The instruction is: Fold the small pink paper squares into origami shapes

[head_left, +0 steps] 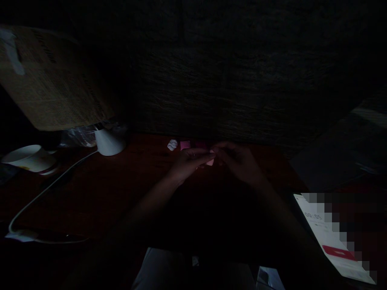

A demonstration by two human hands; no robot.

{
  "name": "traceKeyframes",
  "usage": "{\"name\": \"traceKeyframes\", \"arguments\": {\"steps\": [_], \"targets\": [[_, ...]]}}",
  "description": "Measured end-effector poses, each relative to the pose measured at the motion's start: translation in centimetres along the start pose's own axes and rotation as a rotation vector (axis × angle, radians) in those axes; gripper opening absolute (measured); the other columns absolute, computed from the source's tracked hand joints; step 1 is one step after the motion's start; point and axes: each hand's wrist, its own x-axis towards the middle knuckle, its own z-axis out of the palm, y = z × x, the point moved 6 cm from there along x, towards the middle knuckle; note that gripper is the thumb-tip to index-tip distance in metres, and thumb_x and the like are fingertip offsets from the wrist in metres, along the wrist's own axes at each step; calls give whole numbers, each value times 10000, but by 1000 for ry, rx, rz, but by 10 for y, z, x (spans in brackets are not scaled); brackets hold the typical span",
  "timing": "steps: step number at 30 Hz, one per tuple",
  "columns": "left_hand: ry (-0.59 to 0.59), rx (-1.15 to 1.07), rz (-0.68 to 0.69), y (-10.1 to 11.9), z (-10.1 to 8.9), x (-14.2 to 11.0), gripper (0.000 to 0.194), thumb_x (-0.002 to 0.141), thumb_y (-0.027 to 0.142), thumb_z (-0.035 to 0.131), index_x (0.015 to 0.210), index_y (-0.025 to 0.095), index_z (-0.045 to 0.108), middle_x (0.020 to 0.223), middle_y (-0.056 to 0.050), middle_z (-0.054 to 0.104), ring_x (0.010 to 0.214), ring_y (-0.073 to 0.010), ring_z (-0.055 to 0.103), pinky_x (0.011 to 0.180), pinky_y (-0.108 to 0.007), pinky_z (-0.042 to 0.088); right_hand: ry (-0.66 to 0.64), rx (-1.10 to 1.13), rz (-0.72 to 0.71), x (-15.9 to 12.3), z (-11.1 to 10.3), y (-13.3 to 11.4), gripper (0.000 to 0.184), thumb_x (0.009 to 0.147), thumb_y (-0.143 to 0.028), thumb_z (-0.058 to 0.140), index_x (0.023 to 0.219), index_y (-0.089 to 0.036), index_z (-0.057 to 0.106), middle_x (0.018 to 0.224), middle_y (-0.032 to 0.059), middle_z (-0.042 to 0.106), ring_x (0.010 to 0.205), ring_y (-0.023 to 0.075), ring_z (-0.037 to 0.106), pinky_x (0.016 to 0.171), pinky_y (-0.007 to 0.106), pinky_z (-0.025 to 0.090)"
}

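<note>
In dim light, my left hand (pixel 188 162) and my right hand (pixel 238 160) meet above the brown table (pixel 145 161). Between their fingertips is a small pale pink piece (pixel 211 162), perhaps paper. My left thumb and fingers are closed on it; the fingers of my right hand are pinched at its upper right edge. Just beyond my left hand lies a pink square piece (pixel 185 144), with a crumpled white wad (pixel 172 145) to its left. A dark magenta thing (pixel 200 144) shows behind the hands, partly hidden.
At left stand a paper cup (pixel 28 159) and a white cone-shaped base (pixel 109 143) with a white cable (pixel 54 181). A cardboard box (pixel 60 80) hangs over them. A lit screen (pixel 320 229) is at right. The dark wall (pixel 211 80) closes off the back.
</note>
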Motion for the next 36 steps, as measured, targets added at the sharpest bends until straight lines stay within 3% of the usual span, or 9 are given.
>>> {"name": "traceKeyframes", "arguments": {"steps": [6,10,18,21,24,27,36], "targets": [[14,-45,-10,-7,-1,3,271,707,424,845,815,179,799,763,-35,711,710,-133,615,608,-237,422,0,-181,-103,-2,0,-6,245,1005,-415,578,981,-209,708,853,34,735,671,146,657,663,291,512],[17,-27,-28,-7,-4,3,306,705,441,849,830,167,795,745,-31,700,644,-107,572,556,-220,368,20,-188,-141,-3,0,-7,218,1010,-377,574,1070,-228,721,937,38,748,723,154,670,680,295,516],[-61,-69,-18,-1,1,1,252,697,387,870,768,165,776,726,-21,694,695,-121,606,621,-236,435,-59,-198,-138,-3,0,-12,198,1013,-339,566,964,-212,711,832,16,716,666,134,648,655,274,495],[-60,-105,-26,-6,1,3,317,673,427,889,793,155,780,743,-26,695,697,-118,605,618,-234,431,-51,-164,-127,-4,1,-10,216,1023,-361,554,1012,-202,700,827,15,713,657,127,653,640,265,500],[-25,-148,-63,-10,-2,5,388,641,447,912,869,157,790,776,-29,707,693,-114,609,587,-218,403,38,-65,-74,-3,-2,-6,285,1024,-437,547,1107,-208,695,802,4,704,624,121,638,596,257,497],[-6,-193,-93,-11,-4,6,419,634,448,921,913,163,794,802,-32,716,693,-112,610,576,-213,390,110,7,-49,-1,-7,-4,304,1002,-472,580,1082,-213,717,739,-9,683,590,117,610,572,257,493],[-69,-272,-85,-10,-2,6,343,663,419,919,863,166,801,836,-37,720,772,-130,636,644,-228,456,53,89,-57,-1,-3,-5,204,933,-404,698,1030,-249,789,808,-4,742,596,104,608,552,244,503]]}}
